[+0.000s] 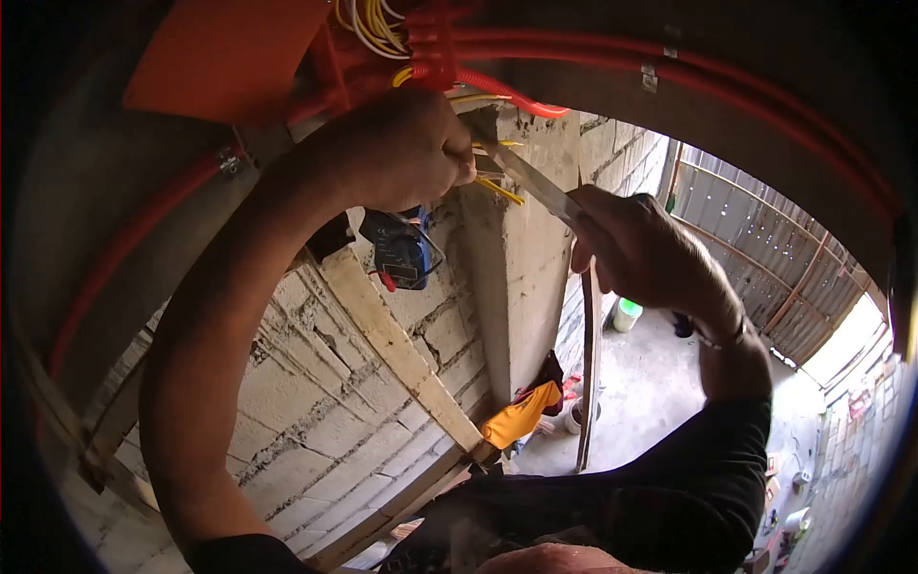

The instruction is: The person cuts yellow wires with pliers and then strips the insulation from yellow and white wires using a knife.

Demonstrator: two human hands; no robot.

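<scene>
My left hand (411, 148) is closed at the top, just under a red junction box (432, 43), with its fingers pinched on yellow wires (502, 189) whose ends stick out to the right. My right hand (636, 244) grips a long, flat, pale knife (535, 184). The narrow end of the blade reaches up and left to the wires beside my left fingers. More yellow and white wires (373, 29) loop out above the box. Below my left wrist hangs a blue and black meter-like device (402, 253) with a red piece.
Red conduits (612, 46) run along the dark ceiling, beside an orange sheet (229, 57). A concrete post (535, 249) and block wall stand close by. Wooden beams (397, 340) cross below me, with an orange cloth (521, 413) on one. A bucket (626, 314) stands on the floor below.
</scene>
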